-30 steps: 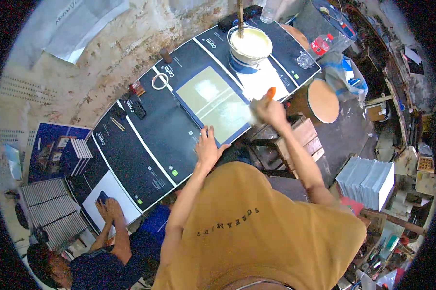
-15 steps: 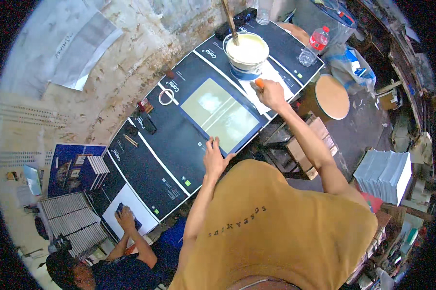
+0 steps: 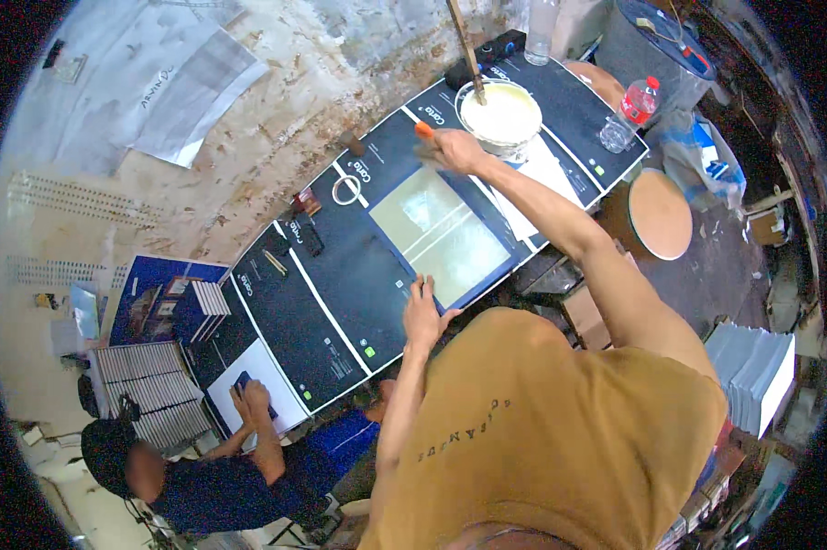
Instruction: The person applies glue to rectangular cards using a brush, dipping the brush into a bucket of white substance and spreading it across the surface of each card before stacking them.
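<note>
We see the blue-edged panel (image 3: 443, 234) on the table (image 3: 340, 275), its shiny face seemingly mostly coated with duller parts left, our left hand (image 3: 423, 313) spread at its corner, grip released, our right hand's (image 3: 455, 150) grip clenching an orange-handled tool (image 3: 423, 130).

A red-capped bottle (image 3: 633, 112) is set near the black table (image 3: 349, 275)'s right end, a white ring (image 3: 336, 195) near its wall side. Paper (image 3: 198, 99) is hung on the stained wall (image 3: 312, 87). Pale sheets (image 3: 748, 371) are stacked at right; what may be books (image 3: 149, 390) are piled at left.
</note>
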Demonstrator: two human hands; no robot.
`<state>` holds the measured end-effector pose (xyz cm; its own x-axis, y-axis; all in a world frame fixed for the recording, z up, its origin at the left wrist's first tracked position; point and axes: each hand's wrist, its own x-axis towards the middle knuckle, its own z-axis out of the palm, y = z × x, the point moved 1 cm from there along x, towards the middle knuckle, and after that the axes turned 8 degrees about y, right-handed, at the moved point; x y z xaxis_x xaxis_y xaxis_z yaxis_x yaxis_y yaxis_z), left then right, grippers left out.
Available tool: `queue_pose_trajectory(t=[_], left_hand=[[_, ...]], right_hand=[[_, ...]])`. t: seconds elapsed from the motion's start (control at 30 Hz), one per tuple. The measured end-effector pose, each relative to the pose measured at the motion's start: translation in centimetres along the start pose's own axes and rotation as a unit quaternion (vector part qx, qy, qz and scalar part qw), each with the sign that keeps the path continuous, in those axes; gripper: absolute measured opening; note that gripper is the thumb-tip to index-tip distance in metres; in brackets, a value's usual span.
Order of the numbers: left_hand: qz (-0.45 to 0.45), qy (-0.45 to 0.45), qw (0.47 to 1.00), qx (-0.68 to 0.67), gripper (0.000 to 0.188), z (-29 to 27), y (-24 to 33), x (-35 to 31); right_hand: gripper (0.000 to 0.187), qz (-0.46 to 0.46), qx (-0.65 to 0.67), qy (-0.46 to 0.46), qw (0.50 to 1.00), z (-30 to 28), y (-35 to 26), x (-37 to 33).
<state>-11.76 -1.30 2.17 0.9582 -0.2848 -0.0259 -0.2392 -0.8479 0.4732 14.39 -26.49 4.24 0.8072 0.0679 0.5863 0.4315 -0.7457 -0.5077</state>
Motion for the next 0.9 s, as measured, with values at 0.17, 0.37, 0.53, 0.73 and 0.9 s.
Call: queue_pose_trajectory(t=[0.17,0.37,0.53,0.73,0.9], left_hand=[[-0.048,0.011,0.999,0.015,0.095,1.0,0.2,-0.7],[-0.122,-0.023,0.991,0.042,0.093,0.2,1.9,-0.4],[-0.147,-0.043,0.986,0.071,0.096,-0.1,2.9,0.3],[-0.182,-0.05,0.98,0.059,0.095,0.6,2.2,-0.3],[-0.157,-0.027,0.986,0.052,0.097,0.9,1.9,0.1]], right_hand=[[0.043,0.028,0.196,-0.301,0.933,1.4,-3.8,-0.7],[0.037,0.03,0.098,-0.252,0.962,2.1,-1.7,2.3],[0.037,0.007,0.022,-0.139,0.99,3.9,1.8,8.0],[0.032,-0.151,0.102,-0.439,0.88,2.3,-2.2,3.7],[0.044,0.005,0.021,-0.14,0.99,2.6,1.8,6.7]])
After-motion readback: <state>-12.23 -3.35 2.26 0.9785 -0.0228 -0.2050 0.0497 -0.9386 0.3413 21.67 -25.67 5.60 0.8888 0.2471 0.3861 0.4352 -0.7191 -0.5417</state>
